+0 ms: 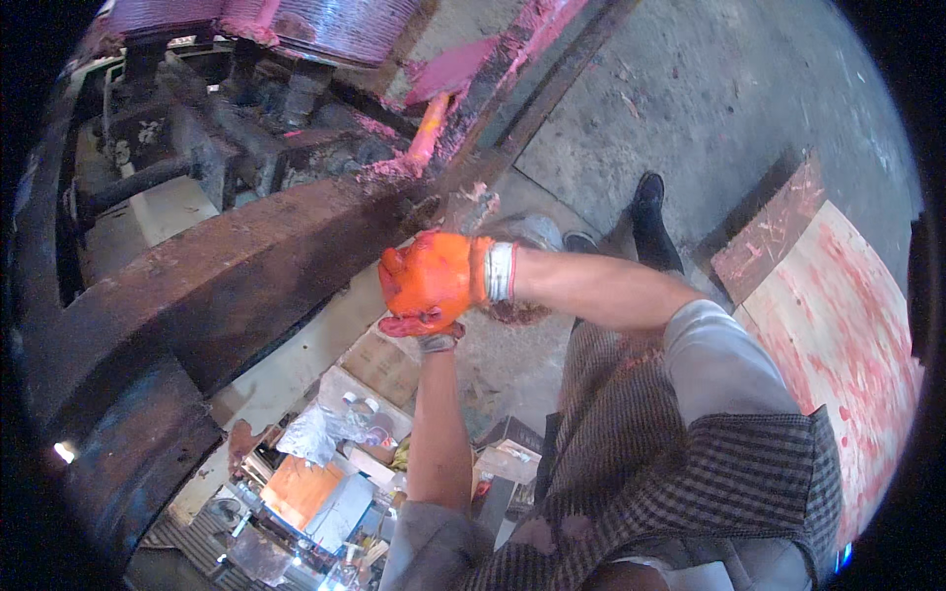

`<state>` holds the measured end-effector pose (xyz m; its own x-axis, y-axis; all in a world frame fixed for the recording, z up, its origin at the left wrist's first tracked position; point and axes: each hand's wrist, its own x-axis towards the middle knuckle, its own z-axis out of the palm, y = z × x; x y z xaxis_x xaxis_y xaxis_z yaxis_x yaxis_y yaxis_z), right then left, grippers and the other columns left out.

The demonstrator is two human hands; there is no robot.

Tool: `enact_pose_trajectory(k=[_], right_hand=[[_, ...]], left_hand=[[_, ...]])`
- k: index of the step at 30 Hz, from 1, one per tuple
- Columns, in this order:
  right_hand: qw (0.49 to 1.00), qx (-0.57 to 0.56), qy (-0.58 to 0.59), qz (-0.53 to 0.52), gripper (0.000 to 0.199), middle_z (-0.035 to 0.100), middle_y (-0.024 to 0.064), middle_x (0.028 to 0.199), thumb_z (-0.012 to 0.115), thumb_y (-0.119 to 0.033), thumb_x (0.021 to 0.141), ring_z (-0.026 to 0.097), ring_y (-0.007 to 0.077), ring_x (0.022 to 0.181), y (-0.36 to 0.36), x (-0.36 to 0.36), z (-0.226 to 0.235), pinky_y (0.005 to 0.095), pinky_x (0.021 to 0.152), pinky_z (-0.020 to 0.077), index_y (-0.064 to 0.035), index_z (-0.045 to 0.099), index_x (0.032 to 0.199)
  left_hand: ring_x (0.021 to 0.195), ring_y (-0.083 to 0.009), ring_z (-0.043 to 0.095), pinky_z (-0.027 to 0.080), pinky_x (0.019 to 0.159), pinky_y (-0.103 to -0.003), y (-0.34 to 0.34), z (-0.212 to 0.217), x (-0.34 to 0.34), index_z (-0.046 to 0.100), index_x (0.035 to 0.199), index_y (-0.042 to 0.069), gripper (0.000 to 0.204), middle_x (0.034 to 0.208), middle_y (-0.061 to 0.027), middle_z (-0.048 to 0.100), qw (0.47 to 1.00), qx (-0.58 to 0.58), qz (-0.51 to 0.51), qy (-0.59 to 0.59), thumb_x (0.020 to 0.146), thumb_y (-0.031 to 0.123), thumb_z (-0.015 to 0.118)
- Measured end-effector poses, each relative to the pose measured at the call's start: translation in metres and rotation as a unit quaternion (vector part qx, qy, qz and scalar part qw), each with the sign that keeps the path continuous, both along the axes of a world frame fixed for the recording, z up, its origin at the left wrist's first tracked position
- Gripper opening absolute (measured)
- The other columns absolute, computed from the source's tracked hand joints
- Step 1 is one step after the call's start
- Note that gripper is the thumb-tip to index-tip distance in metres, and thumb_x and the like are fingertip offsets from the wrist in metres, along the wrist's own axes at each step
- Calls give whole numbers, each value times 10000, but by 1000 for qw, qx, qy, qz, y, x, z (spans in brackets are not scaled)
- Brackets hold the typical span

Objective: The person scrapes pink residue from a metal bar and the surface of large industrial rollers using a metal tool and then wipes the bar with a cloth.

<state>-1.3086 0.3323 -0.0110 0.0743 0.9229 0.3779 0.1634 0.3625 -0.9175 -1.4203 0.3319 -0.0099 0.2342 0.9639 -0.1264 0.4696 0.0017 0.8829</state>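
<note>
Both my hands wear orange rubber gloves with pale cuffs and meet in front of me beside a rusty steel beam (pixel 246 231). My right hand (pixel 431 279) is closed and lies over my left. Of my left hand (pixel 419 325), only a red-stained edge and the cuff show below it; the rest is covered. Whatever the fingers hold, if anything, is hidden. Beyond the hands, a tool with a yellow-orange handle (pixel 428 133) and a pink-smeared flat blade (pixel 455 71) rests against the pink-coated frame. A rounded object (pixel 532 231) is partly hidden behind my right forearm.
A large ridged cylinder (pixel 340 28) with purple-pink coating stands at the far left. Red-stained boards (pixel 828 325) lie at the right on the concrete floor (pixel 709 89). Lower left, a cluttered surface holds an orange-brown panel (pixel 296 486), a crumpled plastic bag (pixel 310 433) and several small items.
</note>
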Motion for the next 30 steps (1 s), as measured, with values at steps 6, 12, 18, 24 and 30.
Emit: enact_pose_trajectory(k=[6, 12, 18, 24, 30], right_hand=[[986, 52, -160, -21, 529, 612, 84, 1232, 550, -549, 961, 621, 239, 1028, -45, -13, 57, 416, 895, 483, -130, 542, 1285], [982, -53, -181, 27, 476, 630, 98, 1152, 567, -524, 955, 631, 261, 1001, 2, 46, 8, 434, 836, 492, -124, 560, 1211], [982, 28, -185, 32, 427, 648, 112, 1072, 584, -500, 948, 641, 284, 974, -28, 11, 39, 452, 778, 501, -118, 577, 1137], [960, -27, -238, 147, 381, 664, 92, 1015, 598, -486, 931, 648, 292, 947, -17, 79, 44, 457, 750, 505, -147, 582, 1103], [984, 19, -177, 14, 227, 657, 101, 832, 684, -381, 891, 633, 365, 702, -9, 40, 18, 450, 654, 533, -155, 706, 893]], left_hand=[[1004, -228, 613, 551, 782, -374, 0, 12, -1, 503, 1265, 89, 477, 1209, -77, 585, 1000, 2, 8, 2, 958, 429, 635], [1006, -228, 610, 552, 781, -375, 5, -2, 6, 498, 1265, 87, 475, 1208, -77, 583, 1000, 23, -9, 0, 958, 421, 637], [1008, -227, 606, 552, 781, -375, 9, 10, 2, 493, 1265, 85, 473, 1207, -78, 580, 999, 32, 3, 10, 958, 413, 639], [1009, -227, 603, 553, 780, -376, 13, -8, 14, 488, 1265, 83, 471, 1207, -79, 578, 999, 41, -3, -2, 957, 405, 642], [1011, -227, 599, 553, 779, -376, 13, -2, 14, 482, 1265, 81, 469, 1206, -80, 575, 996, 82, -40, -18, 957, 397, 644]])
